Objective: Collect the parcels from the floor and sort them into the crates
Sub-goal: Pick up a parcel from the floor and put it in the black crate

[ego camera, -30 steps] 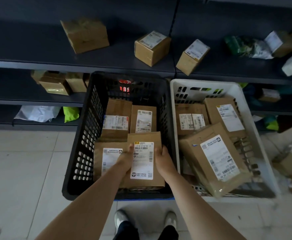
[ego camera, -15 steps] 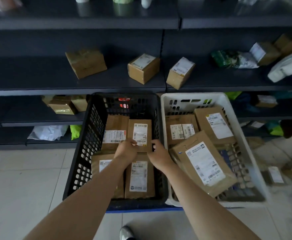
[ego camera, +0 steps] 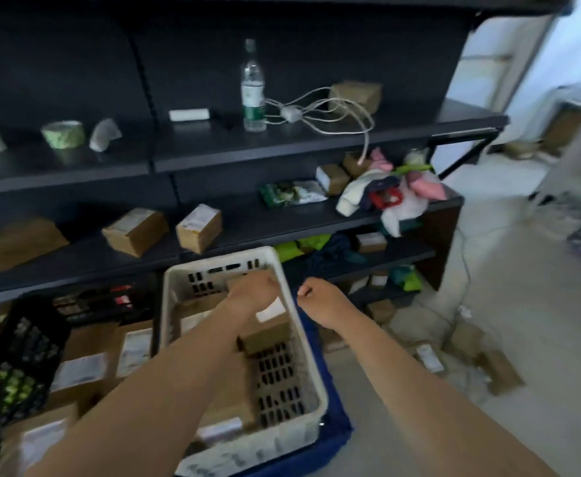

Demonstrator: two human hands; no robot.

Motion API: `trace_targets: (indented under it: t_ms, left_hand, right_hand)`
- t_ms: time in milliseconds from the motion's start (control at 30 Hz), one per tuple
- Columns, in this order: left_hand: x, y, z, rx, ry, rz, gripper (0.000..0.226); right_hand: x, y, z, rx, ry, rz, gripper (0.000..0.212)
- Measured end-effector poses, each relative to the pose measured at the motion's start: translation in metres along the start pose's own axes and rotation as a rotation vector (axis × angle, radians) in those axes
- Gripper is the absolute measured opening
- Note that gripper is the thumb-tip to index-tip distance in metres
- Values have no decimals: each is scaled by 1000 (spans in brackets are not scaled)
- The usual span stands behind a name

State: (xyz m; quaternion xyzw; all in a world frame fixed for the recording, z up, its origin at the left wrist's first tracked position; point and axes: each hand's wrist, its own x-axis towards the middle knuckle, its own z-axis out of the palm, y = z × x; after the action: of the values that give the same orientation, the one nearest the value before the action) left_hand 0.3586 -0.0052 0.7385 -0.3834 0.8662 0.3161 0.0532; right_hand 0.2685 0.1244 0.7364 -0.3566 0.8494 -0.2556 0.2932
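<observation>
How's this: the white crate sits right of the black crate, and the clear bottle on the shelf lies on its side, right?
Not quite: the head view shows the clear bottle standing upright on the shelf, not lying down. The white crate does sit right of the black crate.

Single head-worn wide-angle view, looking forward and down from above, angled toward the right end of the dark shelving [ego camera: 196, 146]. Nearest to the lens: two bare forearms entering from the bottom edge, with the left hand [ego camera: 251, 290] and right hand [ego camera: 316, 297] close to frame centre. Directly below: white crate [ego camera: 265, 445], seen steeply from above. Cropped at the lower left edge: black crate [ego camera: 24, 356]. Farther off, across the upper half: shelf tiers. At the right: floor [ego camera: 523, 321] with scattered parcels [ego camera: 499, 370]. Blurred throughout, most at the margins.
</observation>
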Motion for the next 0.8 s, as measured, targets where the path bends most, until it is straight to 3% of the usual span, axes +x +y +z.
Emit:
trace_targets:
  t_ms: [200,267,333,433,533,667,800]
  left_hand:
    - [48,126,94,-34,-230,188,34]
    - [78,153,127,-27,-278,204,36]
    - [110,174,160,1,-323,199,37]
    - [160,206,204,4,-389,150,32]
    - [212,238,244,7,-430,111,32]
    - [273,285,281,38,-456,44,38]
    - [327,322,316,-35,-465,32,40]
  right_hand:
    - [-11,150,-88,-39,62,276,12]
    - [-6,192,-107,-48,67,341,25]
    - [5,231,-125,-66,41,401,30]
    - [35,285,-152,-24,55,482,9]
    - [77,331,-179,-9,43,510,24]
    - [138,386,-212,95,77,577,17]
    - [190,445,-237,99,79,594,25]
